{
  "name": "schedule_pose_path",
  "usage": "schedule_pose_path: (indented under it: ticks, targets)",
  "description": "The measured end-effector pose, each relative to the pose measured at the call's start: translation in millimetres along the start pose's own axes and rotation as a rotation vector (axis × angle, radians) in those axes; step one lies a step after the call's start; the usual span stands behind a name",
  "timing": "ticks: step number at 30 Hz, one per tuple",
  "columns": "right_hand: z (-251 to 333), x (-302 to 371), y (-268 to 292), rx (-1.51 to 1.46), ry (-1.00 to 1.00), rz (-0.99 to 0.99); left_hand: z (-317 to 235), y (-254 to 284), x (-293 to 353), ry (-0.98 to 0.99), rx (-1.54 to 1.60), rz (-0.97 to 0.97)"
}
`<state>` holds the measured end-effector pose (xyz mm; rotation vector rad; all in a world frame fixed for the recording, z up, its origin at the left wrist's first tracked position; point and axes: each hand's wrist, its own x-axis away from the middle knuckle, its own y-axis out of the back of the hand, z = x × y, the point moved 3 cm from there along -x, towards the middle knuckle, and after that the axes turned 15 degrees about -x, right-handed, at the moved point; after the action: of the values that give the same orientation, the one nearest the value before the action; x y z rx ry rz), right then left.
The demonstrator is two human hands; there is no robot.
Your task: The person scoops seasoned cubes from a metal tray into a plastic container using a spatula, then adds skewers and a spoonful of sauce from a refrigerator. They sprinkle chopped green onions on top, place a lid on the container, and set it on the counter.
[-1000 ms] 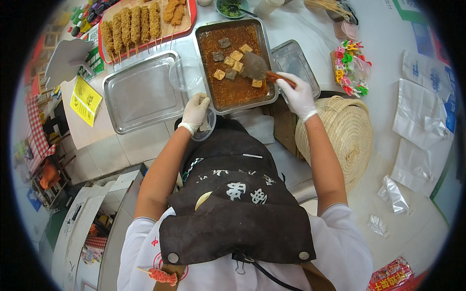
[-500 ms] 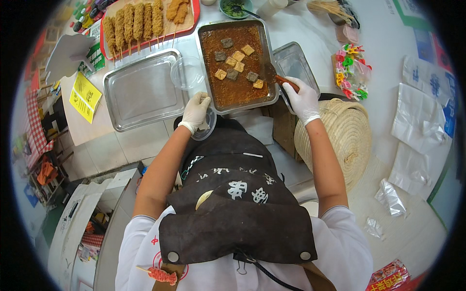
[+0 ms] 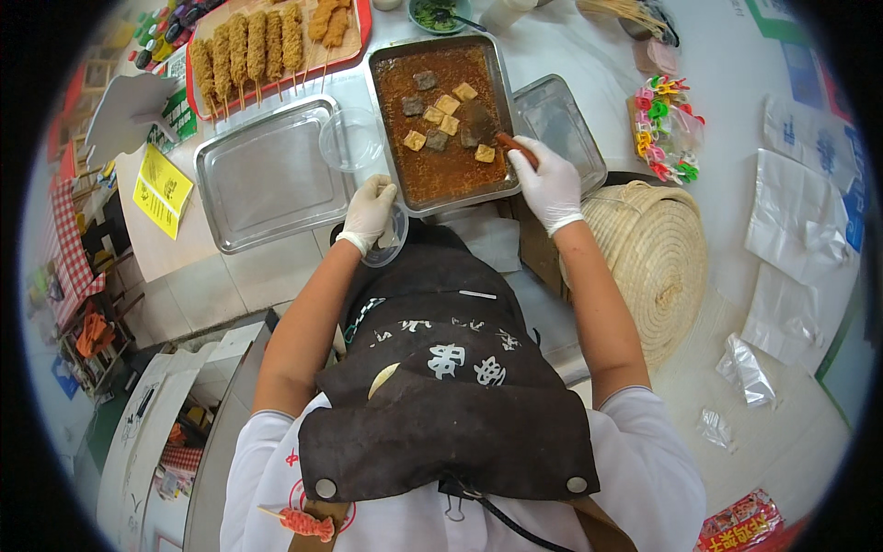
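Spatula (image 3: 509,143) with a reddish-brown wooden handle, viewed through my distant head camera. The right hand (image 3: 550,184), in a thin white glove, is clenched around the handle; the flat blade, coated brown, reaches over the sauce inside a shallow steel tray (image 3: 460,204). Within its rounded rim I note oily red-brown sauce (image 3: 441,186), grainy with fine specks, bearing golden fried tofu cubes (image 3: 448,125) and rougher dark grey cubes (image 3: 413,107). The gloved left hand (image 3: 370,213), fingers curled, grasps a clear round plastic cup (image 3: 394,247) near the tray's lower left corner; I cannot tell what shows whitish inside. A second steel tray (image 3: 267,189), smooth and dully reflective, lies to the left, a transparent round plastic container (image 3: 351,140) overlapping its right edge. Beyond, crumb-coated cylindrical skewers (image 3: 237,51) lie side by side on a red-rimmed tray (image 3: 368,26). Right: a round coiled straw piece (image 3: 667,276) and brightly coloured plastic clips (image 3: 659,129).
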<state>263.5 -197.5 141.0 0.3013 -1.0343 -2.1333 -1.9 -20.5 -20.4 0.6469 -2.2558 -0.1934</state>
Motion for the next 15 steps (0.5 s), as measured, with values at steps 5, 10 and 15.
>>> schedule_pose_path:
  ticks: [5, 10, 15]
  targets:
    - [10.2, -4.7, -8.2, 0.054, -0.071, 0.043, -1.5, 1.7, 0.0, -0.020, -0.017, -0.017]
    - [18.2, -0.4, 5.4, -0.182, -0.117, 0.057, 0.0, -1.3, -0.2, 0.005, 0.026, -0.005]
    - [21.0, -21.2, -33.4, -0.213, 0.044, 0.103, -4.4, 1.4, 3.2, 0.003, 0.016, -0.015]
